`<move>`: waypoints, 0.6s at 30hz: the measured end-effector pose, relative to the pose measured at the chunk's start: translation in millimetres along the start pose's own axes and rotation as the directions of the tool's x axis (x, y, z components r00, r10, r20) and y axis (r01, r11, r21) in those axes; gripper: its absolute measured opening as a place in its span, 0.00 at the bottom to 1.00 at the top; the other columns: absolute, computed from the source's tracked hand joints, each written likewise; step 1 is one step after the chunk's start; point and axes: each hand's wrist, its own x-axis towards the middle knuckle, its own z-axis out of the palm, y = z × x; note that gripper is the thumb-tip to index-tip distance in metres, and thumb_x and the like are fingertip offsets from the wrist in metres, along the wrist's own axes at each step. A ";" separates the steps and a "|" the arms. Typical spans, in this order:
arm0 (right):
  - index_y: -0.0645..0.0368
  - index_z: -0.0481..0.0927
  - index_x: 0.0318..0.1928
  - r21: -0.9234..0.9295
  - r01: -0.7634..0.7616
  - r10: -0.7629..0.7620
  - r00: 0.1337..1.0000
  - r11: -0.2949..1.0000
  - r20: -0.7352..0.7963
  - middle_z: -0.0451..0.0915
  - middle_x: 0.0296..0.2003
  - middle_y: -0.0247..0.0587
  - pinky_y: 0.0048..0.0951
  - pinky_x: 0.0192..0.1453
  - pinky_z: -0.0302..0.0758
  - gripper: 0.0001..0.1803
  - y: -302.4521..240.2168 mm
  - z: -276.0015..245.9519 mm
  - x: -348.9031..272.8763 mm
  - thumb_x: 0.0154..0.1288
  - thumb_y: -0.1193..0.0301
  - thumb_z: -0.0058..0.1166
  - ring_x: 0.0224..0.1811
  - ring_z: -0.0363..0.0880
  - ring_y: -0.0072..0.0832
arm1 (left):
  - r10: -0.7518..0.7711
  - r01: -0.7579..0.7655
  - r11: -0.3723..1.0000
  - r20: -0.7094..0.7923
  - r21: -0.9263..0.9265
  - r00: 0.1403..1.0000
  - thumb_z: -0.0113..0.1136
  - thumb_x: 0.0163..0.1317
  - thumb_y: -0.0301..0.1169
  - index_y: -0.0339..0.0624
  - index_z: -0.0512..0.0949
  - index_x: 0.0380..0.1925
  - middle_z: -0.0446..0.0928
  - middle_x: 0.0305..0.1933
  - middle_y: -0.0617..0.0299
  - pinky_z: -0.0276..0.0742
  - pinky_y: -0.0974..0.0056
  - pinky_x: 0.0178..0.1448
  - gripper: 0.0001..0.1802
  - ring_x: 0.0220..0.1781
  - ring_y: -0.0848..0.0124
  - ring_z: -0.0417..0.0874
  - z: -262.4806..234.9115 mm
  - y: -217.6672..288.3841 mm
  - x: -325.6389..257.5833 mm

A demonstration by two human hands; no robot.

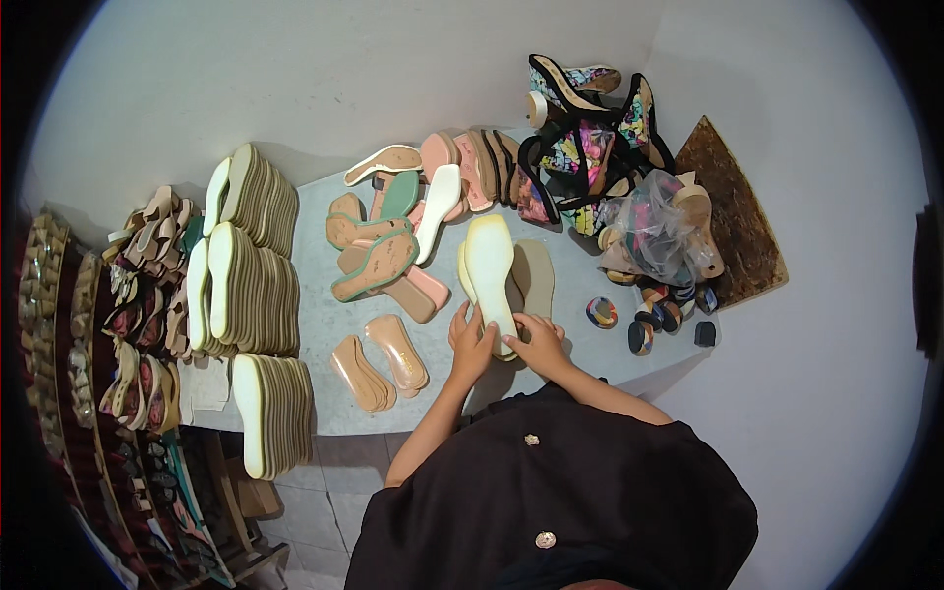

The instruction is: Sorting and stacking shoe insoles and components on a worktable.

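A cream shoe sole (489, 258) stands tilted in front of me, its narrow heel end toward my body. My left hand (473, 341) grips its left edge near the heel. From the other side my right hand (537, 341) holds the same end, thumb on the sole's face and fingers partly hidden. Behind its left edge shows another pale sole (464, 270). To the right, a grey-beige sole (535, 275) lies on the table, partly covered. Left of my hands are two small piles of tan insoles, one matte (361, 376) and one glossy (397, 352).
Tall stacks of cream-edged soles (258, 295) line the table's (324, 413) left side. Green and pink soles (377, 264) lie farther back, near a white sole (439, 211). Floral wedges (590, 147), a clear plastic bag (669, 231) and a brown board (737, 221) occupy the right. Shoe shelves (88, 393) stand far left.
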 end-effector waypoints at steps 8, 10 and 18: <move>0.56 0.74 0.55 -0.082 0.059 -0.059 0.998 0.995 -0.009 0.74 0.40 0.36 0.39 0.57 0.50 0.26 8.3 10.5 11.2 0.56 0.60 0.56 0.50 0.67 0.31 | 0.053 -0.054 0.992 0.011 0.118 0.999 0.49 0.61 0.39 0.33 0.57 0.63 0.52 0.67 0.40 0.38 0.47 0.68 0.33 0.69 0.46 0.49 7.9 -13.2 0.4; 0.56 0.74 0.55 -0.082 0.057 -0.057 0.998 0.995 -0.006 0.74 0.40 0.36 0.39 0.57 0.50 0.26 9.5 13.2 10.1 0.56 0.60 0.56 0.50 0.67 0.31 | 0.053 -0.055 0.992 0.020 0.117 0.998 0.49 0.61 0.39 0.33 0.57 0.63 0.52 0.67 0.40 0.38 0.47 0.68 0.33 0.69 0.46 0.48 7.1 -14.9 -1.3; 0.56 0.75 0.54 -0.094 0.116 -0.122 0.991 0.989 -0.058 0.74 0.40 0.37 0.40 0.54 0.50 0.25 5.1 12.0 -1.5 0.57 0.61 0.54 0.49 0.66 0.32 | 0.125 -0.127 0.989 0.029 0.081 0.992 0.50 0.60 0.39 0.31 0.55 0.63 0.51 0.67 0.38 0.37 0.46 0.68 0.35 0.69 0.44 0.47 4.8 -11.4 -9.7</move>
